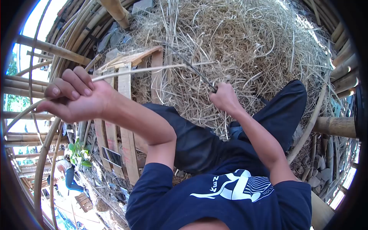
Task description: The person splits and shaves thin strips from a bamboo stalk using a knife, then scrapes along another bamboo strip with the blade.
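Observation:
My left hand (78, 94) is raised at the left, fingers curled around a long, thin bamboo strip (145, 70). One end of the strip curves down past my thumb to the left; the other reaches right, over the shavings. In front of my lap, my right hand (225, 98) is closed on the dark handle of a long knife (201, 74). The narrow blade points up and to the left and crosses the strip near its right end. Whether the edge touches the strip, I cannot tell.
A large heap of bamboo shavings (245, 46) spreads beyond my legs. Left of my lap stands a wooden slatted bench (125, 84) with a dark flat rectangle (112, 157) on it. Bamboo poles (57, 50) surround me. Another person (71, 176) is at lower left, outside.

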Available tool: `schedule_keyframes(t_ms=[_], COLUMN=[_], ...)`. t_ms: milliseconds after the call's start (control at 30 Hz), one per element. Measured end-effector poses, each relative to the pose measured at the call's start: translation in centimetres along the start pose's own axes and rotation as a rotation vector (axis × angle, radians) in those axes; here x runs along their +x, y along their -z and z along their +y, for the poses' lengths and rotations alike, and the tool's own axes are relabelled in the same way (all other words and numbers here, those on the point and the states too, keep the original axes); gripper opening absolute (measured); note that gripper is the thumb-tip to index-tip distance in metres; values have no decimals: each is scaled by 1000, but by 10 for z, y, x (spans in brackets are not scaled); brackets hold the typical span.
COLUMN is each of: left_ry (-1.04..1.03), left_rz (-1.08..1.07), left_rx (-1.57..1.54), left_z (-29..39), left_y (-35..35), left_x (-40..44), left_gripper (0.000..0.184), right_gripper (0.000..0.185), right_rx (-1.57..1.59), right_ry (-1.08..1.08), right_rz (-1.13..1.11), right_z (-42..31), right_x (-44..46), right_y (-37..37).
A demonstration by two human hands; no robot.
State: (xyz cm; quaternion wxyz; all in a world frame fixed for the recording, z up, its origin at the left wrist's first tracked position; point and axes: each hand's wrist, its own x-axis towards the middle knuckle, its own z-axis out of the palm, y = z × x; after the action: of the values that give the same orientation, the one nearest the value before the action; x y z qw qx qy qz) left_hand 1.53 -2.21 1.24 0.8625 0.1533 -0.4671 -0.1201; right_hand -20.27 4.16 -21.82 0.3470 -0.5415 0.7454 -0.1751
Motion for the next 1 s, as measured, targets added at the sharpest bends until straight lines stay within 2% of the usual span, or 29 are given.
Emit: schedule_keyframes(t_ms=[100,167,233,267,333,367,433,500,600,700,767,833,867,933,1000], left_ry=[4,-18,-10,10,21,19,-1,17,45,42,55,61,52,36,60], left_rz=[-30,-6,-55,-80,-94,-96,-103,-76,-41,-34,-60,-77,-74,-75,-59], left_rx=[-27,-42,-39,-71,-108,-108,-123,-121,-104,-84,-147,-130,-99,-74,-116], left_z=[3,6,7,6,8,9,11,10,6,8,11,13,12,13,16], left_y=[1,-5,-4,-4,-6,-8,-10,-6,-8,-9,-12,-13,-14,-16,-20], left_x=[-2,-7,-8,-7,-8,-9,-12,-12,-8,-9,-13,-14,-14,-13,-17], left_gripper=[60,60,59,59,59,59,60,60,59,58,57,57,57,57,56], right_gripper=[28,24,22,22,18,18,21,23,26,27,24,21,21,17,18], right_rx=[144,161,246,247,322,323,318,171,52,119,183,216,219,259,255], right_ry=[-28,37,339,338,564,566,305,-104,-1,20,36,270,267,443,386], right_rz=[-143,-95,-6,-10,90,91,28,-57,65,-44,-35,63,58,59,67], right_z=[-25,-52,-75,-76,-77,-69,-32,5,15,-8,-38,-61,-60,-59,-34], right_x=[-5,-26,-45,-47,-47,-42,-18,15,12,9,-14,-33,-36,-35,-20], right_y=[16,27,38,35,27,20,-1,-11,-9,1,16,25,23,19,4])
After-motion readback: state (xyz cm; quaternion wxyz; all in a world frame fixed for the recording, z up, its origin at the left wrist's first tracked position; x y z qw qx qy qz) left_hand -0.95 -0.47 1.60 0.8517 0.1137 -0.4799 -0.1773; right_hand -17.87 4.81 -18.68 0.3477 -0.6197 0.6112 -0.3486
